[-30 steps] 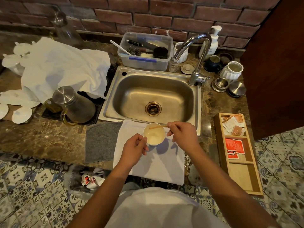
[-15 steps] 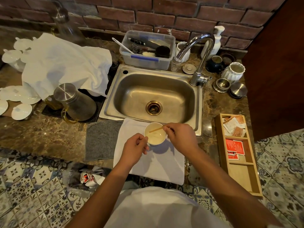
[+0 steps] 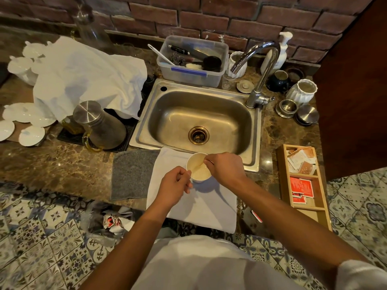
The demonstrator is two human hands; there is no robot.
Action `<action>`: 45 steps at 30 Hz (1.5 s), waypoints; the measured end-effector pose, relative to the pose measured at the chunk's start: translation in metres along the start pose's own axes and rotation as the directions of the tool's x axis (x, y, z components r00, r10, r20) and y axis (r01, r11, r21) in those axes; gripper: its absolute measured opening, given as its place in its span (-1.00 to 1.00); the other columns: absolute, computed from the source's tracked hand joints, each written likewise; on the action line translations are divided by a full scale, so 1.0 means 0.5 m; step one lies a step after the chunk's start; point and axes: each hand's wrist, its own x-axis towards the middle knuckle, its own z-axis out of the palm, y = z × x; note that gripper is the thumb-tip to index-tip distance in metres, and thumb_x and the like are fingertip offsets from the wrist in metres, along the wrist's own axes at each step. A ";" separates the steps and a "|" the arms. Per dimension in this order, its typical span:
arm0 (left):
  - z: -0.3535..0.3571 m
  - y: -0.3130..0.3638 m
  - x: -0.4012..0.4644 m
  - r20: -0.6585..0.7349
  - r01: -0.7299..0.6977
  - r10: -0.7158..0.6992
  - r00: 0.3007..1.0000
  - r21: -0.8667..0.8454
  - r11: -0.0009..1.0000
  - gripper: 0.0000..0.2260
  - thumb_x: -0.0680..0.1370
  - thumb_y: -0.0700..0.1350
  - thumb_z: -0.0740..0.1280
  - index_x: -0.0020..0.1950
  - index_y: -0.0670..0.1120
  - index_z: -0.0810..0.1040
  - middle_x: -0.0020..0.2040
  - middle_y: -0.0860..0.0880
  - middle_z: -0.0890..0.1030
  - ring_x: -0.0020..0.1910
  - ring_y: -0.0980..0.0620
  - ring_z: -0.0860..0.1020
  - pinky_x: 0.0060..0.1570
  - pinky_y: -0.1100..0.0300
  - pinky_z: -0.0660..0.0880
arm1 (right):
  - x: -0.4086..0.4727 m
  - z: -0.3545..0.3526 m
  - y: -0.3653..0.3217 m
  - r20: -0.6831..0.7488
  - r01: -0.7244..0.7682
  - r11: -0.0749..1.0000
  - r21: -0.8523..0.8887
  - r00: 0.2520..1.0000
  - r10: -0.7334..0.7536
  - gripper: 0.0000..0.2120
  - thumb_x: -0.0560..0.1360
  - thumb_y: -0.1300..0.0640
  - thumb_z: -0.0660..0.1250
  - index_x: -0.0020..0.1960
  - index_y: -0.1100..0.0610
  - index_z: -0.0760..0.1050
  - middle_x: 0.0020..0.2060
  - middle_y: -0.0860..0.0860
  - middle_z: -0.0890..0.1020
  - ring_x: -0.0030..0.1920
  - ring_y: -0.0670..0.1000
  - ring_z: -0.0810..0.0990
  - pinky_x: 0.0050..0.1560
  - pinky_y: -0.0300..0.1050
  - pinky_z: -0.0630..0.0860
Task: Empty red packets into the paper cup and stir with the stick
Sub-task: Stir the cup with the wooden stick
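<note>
Pale, milky liquid fills the paper cup (image 3: 199, 168), which stands on the white cloth (image 3: 201, 204) spread over the counter edge just in front of the sink (image 3: 201, 114). A second ago the stick lay almost flat across the cup's rim, pinched out to the right; now the right hand (image 3: 225, 167) has moved in over the rim and the stick (image 3: 200, 163) shows only as a short sliver slanting down into the liquid from the fingertips, most of it hidden by the hand. That reads as stirring under way, the stick now dipped in, not resting on top. The right fingers are closed in a pinch on the stick's top end. The left hand (image 3: 176, 188) remains curled against the cup's near-left wall, fingers closed on it to steady it. No packet is in either hand, so the emptying looks finished for the moment, though red packets (image 3: 300, 187) still lie in the middle compartment of the wooden tray (image 3: 322, 210) to the right. Torn wrappers (image 3: 114, 222) sit in a bag on the floor at lower left.
</note>
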 end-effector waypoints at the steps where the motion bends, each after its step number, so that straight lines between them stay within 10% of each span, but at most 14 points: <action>1: 0.000 0.001 0.000 0.003 -0.001 0.001 1.000 -0.001 1.000 -0.73 0.66 -0.02 0.28 -0.09 -0.21 0.53 -0.33 -0.07 0.67 -0.42 0.06 0.58 -0.40 0.15 0.47 | 0.000 -0.001 0.001 0.005 -0.004 1.000 0.001 1.000 0.004 -0.69 0.67 -0.11 0.16 0.13 -0.06 0.67 -0.09 -0.01 0.74 -0.09 0.10 0.67 -0.24 -0.14 0.38; 26: 0.006 -0.003 0.002 0.047 0.009 -0.008 0.999 -0.027 1.000 -0.75 0.69 -0.03 0.22 -0.08 -0.17 0.47 -0.27 -0.15 0.68 -0.39 0.01 0.58 -0.32 0.03 0.48 | -0.028 -0.007 -0.020 0.088 0.034 0.998 -0.044 0.996 -0.030 -0.69 0.63 -0.06 0.19 0.11 -0.01 0.70 -0.06 0.03 0.74 -0.08 0.10 0.67 -0.13 -0.09 0.53; 35: 0.006 -0.013 0.002 0.046 0.001 0.001 0.999 -0.028 1.000 -0.74 0.68 0.01 0.22 -0.10 -0.13 0.46 -0.29 -0.09 0.68 -0.36 -0.04 0.58 -0.33 0.02 0.49 | -0.015 0.004 -0.025 -0.027 0.000 0.992 -0.127 1.000 -0.003 -0.81 0.59 0.05 0.25 -0.05 0.07 0.62 -0.23 0.04 0.71 -0.26 0.17 0.64 -0.33 -0.13 0.24; 45: 0.007 -0.016 0.004 0.040 -0.007 0.009 0.999 -0.044 0.999 -0.75 0.68 -0.02 0.23 -0.10 -0.15 0.47 -0.27 -0.17 0.68 -0.40 0.01 0.59 -0.34 0.08 0.48 | -0.028 0.018 -0.056 0.078 0.153 0.988 -0.016 0.985 -0.151 -0.67 0.67 -0.10 0.14 0.15 -0.03 0.65 -0.06 0.05 0.72 -0.07 0.15 0.67 -0.09 -0.06 0.53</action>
